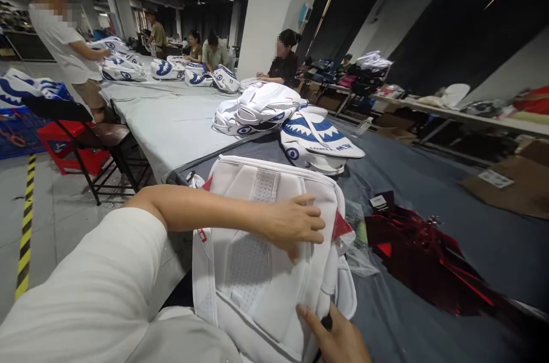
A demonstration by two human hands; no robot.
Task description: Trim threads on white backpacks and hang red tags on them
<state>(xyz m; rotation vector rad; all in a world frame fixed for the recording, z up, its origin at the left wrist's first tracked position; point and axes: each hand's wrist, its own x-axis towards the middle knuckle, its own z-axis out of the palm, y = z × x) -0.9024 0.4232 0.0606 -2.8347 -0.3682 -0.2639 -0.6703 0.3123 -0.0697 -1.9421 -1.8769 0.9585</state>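
Note:
A white backpack (317,191) stands in front of me at the table's edge, its padded mesh back panel facing me. Across that panel reaches my left arm, and my left hand (295,223) lies on the upper right part with its fingers spread. Low on the bag's right side, my right hand (338,337) grips the edge, thumb on the panel; its other fingers are partly hidden. A small black piece shows beside that thumb. Red triangular pieces (342,226) stick out at the bag's sides.
Finished-looking white and blue backpacks (270,103) are piled beyond the bag. Dark red glossy material (420,254) lies on the grey tabletop (386,168) at right, beside clear plastic. A chair (103,134) and red stool (64,143) stand left. Several people work farther along the table.

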